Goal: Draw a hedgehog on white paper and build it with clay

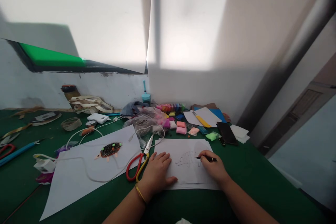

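Note:
A white sheet of paper lies on the green table, with a faint pencil outline of a hedgehog on it. My left hand lies flat on the sheet's left edge, fingers spread, a gold bangle on the wrist. My right hand is closed round a dark pen, its tip touching the drawing's right side. Red and yellow handled scissors lie just left of my left hand. A larger white sheet further left carries a finished clay hedgehog.
Coloured clay blocks, a plastic bag, a black phone and more paper with a yellow knife lie behind the drawing. White cables, a power bank, tape rolls and tools crowd the left. The table edge runs along the right.

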`<state>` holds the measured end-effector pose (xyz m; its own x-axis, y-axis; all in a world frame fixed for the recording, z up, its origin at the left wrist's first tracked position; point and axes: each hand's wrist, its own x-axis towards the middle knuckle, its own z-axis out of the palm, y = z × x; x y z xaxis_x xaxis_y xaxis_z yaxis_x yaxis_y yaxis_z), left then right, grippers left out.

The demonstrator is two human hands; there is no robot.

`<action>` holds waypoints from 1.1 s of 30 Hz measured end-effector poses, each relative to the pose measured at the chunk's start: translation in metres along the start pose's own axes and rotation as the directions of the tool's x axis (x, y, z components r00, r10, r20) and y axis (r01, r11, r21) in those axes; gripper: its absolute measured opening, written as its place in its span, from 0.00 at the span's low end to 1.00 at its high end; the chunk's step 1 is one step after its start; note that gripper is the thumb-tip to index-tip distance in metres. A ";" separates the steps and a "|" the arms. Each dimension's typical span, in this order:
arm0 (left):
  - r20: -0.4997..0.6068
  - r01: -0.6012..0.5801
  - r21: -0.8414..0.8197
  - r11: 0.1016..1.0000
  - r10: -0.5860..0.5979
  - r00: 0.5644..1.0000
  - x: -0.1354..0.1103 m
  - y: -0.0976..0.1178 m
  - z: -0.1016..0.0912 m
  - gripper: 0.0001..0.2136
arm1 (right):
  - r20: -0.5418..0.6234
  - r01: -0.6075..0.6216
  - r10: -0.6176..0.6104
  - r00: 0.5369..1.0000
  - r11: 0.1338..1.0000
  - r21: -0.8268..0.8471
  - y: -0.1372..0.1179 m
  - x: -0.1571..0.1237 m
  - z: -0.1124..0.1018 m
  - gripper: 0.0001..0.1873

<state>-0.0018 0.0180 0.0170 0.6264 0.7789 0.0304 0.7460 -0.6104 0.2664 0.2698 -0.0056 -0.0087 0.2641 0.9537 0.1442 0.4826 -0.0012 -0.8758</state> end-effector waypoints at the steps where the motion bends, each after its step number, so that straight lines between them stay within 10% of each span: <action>1: -0.001 -0.001 -0.001 1.000 0.001 1.000 0.000 0.000 0.000 0.34 | -0.002 -0.005 0.005 1.000 1.000 -0.001 -0.001 -0.001 -0.001 0.11; 33: -0.028 -0.015 0.025 1.000 0.015 1.000 0.001 -0.003 0.005 0.33 | 0.077 -0.004 0.002 0.997 1.000 0.021 -0.005 -0.003 -0.003 0.09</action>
<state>-0.0025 0.0201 0.0113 0.6312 0.7732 0.0610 0.7422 -0.6250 0.2418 0.2697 -0.0093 -0.0035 0.2004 0.9739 0.1063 0.4638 0.0013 -0.8859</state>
